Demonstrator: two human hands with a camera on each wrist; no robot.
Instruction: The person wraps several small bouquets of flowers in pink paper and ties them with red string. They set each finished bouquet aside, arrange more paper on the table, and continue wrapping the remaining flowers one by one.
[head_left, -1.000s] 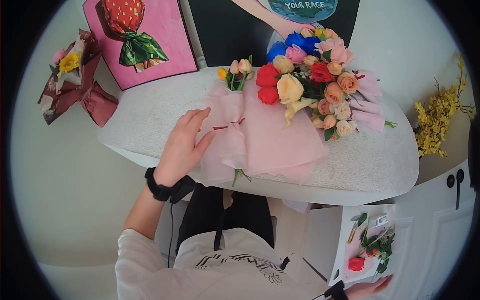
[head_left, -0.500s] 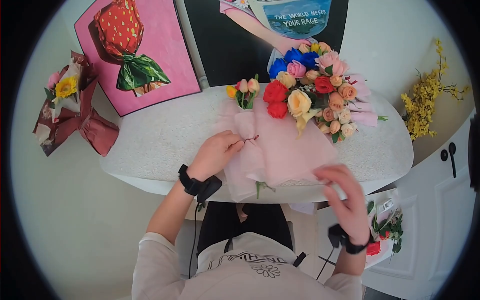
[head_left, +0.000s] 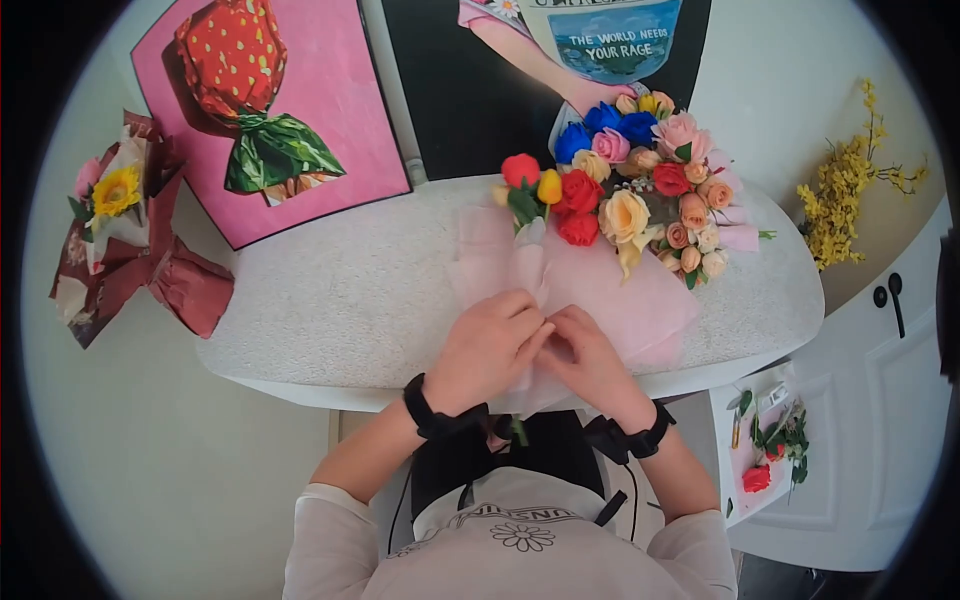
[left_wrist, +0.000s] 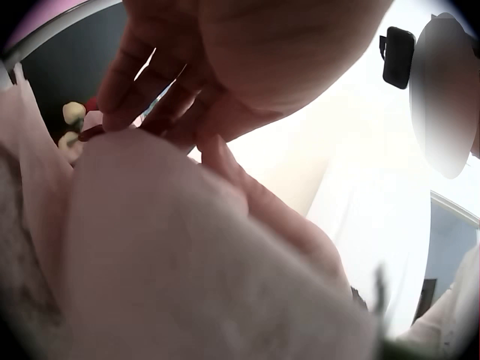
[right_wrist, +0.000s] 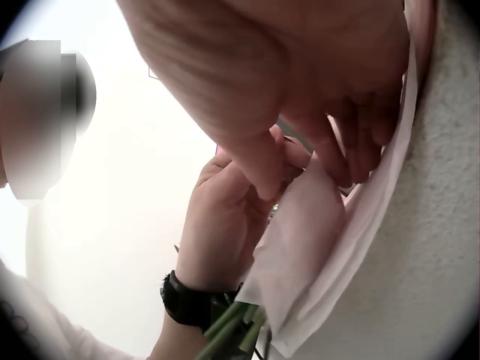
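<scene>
On the table's front half lies a small bouquet in pale pink wrapping paper (head_left: 480, 250). Its red flower (head_left: 520, 170) and yellow flower (head_left: 549, 187) point away from the person, and its green stems (head_left: 519, 432) stick out toward the person. My left hand (head_left: 488, 345) and right hand (head_left: 590, 365) meet over the gathered waist of the wrap, fingers bent and tips pinching close together. A bit of thin dark red tie (left_wrist: 91, 133) shows at the left fingertips; the rest of it is hidden by the hands. Folds of the paper stand under both palms.
A large mixed bouquet (head_left: 672, 180) lies at the back right of the white textured table (head_left: 320, 310). A maroon-wrapped bouquet (head_left: 150, 250) is at the left. Framed pictures lean behind. A low side surface (head_left: 735, 490) at the right holds loose flowers and tools.
My right hand has come from the far right to the wrap beside my left hand. The bouquet has turned, its red and yellow flowers now showing where peach and yellow ones showed.
</scene>
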